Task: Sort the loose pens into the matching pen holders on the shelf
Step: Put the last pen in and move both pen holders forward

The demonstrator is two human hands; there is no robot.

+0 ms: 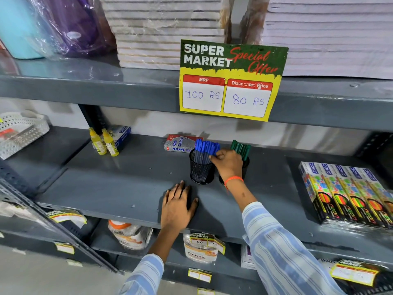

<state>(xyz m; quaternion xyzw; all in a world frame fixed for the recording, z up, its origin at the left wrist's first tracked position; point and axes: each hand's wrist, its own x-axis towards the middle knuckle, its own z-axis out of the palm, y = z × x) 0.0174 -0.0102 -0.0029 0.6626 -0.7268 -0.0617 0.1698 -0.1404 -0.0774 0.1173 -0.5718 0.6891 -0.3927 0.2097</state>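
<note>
- Grey metal shelf (pixel 119 188), middle tier: two black mesh pen holders stand side by side near the centre
- Left holder (pixel 201 172): upright, filled with blue pens (pixel 207 146), caps up, bunched and leaning slightly back
- Right holder (pixel 244 167): mostly hidden behind the right hand; green pens (pixel 241 148) rise from it, caps up
- Right hand (pixel 228 165): reaches in over the gap between the two holders, fingertips pinched at the blue caps on the near right of that bunch; whether it grips one pen or several cannot be told
- An orange band (pixel 234 179) sits on that wrist; the sleeve is blue and white striped
- Left hand (pixel 177 206): laid flat on the shelf in front of the left holder, palm down, fingers spread, holding nothing
- No loose pens seen on the shelf surface
- Behind the holders: a red and silver box (pixel 180 143) lying against the back wall
- Far left of the same tier: two yellow bottles (pixel 104 142) standing together
- Right end: a row of neon pencil packs (pixel 348 194) lying flat
- A yellow and green price sign (pixel 231 80) hangs from the upper shelf edge, reading 100 RS and 80 RS
</note>
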